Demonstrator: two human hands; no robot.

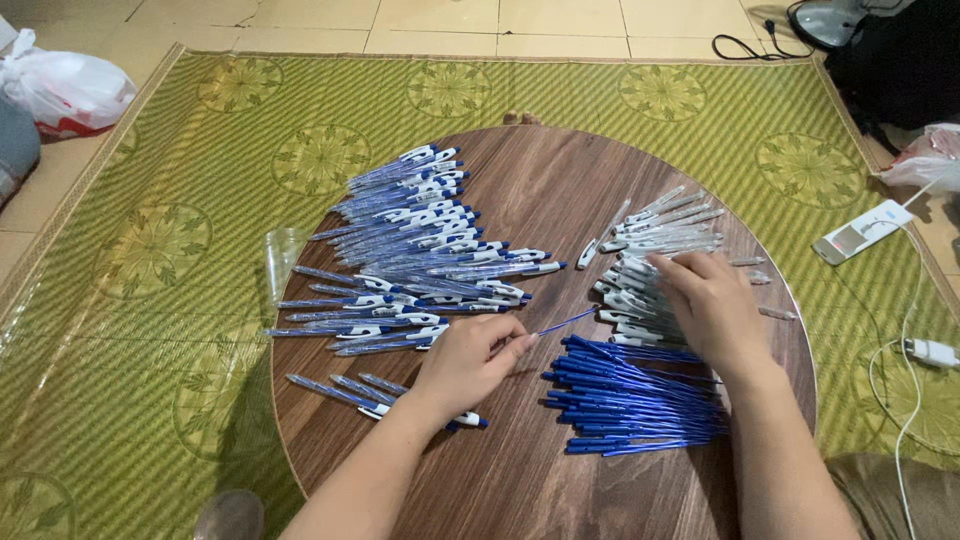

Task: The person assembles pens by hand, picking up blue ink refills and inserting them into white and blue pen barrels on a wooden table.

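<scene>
two bare forearms come up from the bottom edge, with no sleeve, watch, ring or glove showing on either. the left hand (468,362) and the right hand (712,305) are uncovered, with short, plain, unpainted fingernails.

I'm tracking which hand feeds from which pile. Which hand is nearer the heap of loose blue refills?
Right. The right hand rests on the clear barrels just above the blue refills; the left hand pinches one refill to their left.
</scene>
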